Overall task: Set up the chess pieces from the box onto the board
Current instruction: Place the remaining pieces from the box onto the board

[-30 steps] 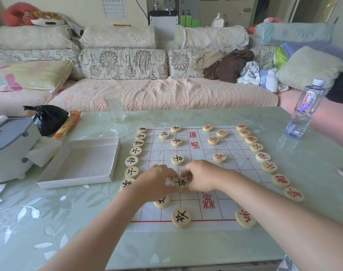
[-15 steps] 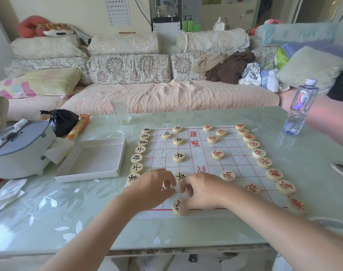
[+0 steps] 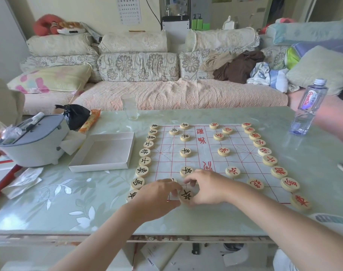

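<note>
A white paper board point(image 3: 243, 163) with a red grid lies on the green table. A column of black-lettered wooden discs point(image 3: 144, 152) lines its left edge and a column of red-lettered discs point(image 3: 269, 160) its right edge, with more discs spread across the grid. The white box point(image 3: 102, 151) to the left of the board is empty. At the board's near edge, my left hand point(image 3: 157, 194) and my right hand point(image 3: 207, 187) meet around one black-lettered disc point(image 3: 187, 196). Curled fingers of both hands pinch its sides. My left hand partly hides another disc point(image 3: 173, 180).
A water bottle point(image 3: 307, 106) stands at the table's far right beside another person's forearm point(image 3: 335, 118). A clear glass point(image 3: 130, 106) stands behind the board. A grey appliance point(image 3: 33, 141), a black bag point(image 3: 76, 115) and tissues point(image 3: 22, 181) crowd the left side. A sofa runs behind the table.
Both hands have slid from the black disc on the fourth row toward the board's near edge. The black-lettered disc there now shows between their fingers.
</note>
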`<state>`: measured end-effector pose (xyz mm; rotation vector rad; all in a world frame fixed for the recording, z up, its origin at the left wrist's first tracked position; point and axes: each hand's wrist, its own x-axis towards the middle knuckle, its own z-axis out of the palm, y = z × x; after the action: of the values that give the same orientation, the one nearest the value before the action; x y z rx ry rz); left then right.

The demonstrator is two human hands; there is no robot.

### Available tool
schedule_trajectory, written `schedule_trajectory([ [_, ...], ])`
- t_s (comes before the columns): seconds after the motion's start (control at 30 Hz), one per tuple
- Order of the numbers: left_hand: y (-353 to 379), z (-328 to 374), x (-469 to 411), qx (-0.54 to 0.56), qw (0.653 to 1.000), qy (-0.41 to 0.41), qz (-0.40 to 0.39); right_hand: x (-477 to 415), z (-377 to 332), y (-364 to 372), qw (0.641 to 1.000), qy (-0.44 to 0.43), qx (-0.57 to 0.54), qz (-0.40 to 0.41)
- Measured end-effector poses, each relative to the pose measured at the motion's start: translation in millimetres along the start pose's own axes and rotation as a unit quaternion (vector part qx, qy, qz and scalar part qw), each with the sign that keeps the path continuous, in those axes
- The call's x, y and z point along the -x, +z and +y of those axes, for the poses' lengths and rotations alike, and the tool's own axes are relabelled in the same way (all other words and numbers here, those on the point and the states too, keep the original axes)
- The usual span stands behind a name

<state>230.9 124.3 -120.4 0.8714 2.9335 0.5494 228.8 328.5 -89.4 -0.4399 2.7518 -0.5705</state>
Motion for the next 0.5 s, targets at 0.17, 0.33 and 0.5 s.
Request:
schedule_trajectory([
  [0.17, 3.7, -2.1, 0.1, 0.030, 1.000, -0.002, -0.005, -0.4, 1.9, 1.9, 1.000, 0.011, -0.012, -0.001],
  [0.33, 6.2, -3.8, 0.3, 0.042, 0.999, -0.007, -0.004, 0.0, 3.8, -3.0, 1.000, -0.021, -0.009, -0.011],
  [0.5, 6.9, 0.0, -1.3, 0.046, 0.999, -0.002, -0.003, -0.4, 6.6, 2.6, 1.000, -0.011, -0.002, -0.004],
])
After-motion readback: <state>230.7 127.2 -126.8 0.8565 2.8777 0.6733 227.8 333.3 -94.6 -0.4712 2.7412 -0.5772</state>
